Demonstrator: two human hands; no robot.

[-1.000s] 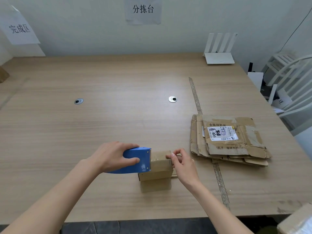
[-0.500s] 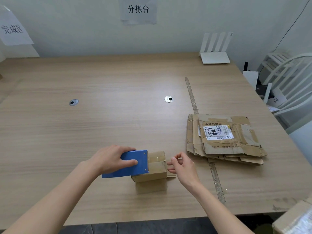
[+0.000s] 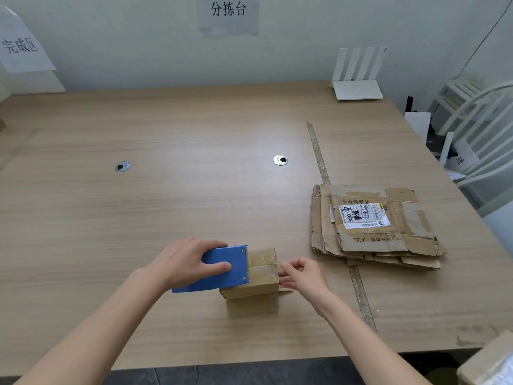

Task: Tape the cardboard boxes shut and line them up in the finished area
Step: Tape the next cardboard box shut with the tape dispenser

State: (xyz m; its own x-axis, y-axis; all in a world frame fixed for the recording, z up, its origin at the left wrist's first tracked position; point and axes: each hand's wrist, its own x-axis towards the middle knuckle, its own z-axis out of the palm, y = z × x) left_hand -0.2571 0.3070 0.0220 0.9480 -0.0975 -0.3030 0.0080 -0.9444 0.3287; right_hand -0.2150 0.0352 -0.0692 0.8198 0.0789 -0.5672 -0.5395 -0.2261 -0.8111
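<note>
My left hand [image 3: 188, 262] grips the tape dispenser [image 3: 219, 269] on the box [image 3: 261, 273] to seal it; beside the box, my right hand [image 3: 302, 276] seems to pinch the tape end.

Blue tape dispenser [image 3: 219, 269], brown cardboard box [image 3: 259, 276], wood-grain table [image 3: 166, 204], white router [image 3: 358, 79].

left grip [image 3: 191, 262] clasped, right grip [image 3: 304, 275] loosely curled

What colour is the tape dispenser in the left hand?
Blue; the tape dispenser shows clearly in the head view.
</note>
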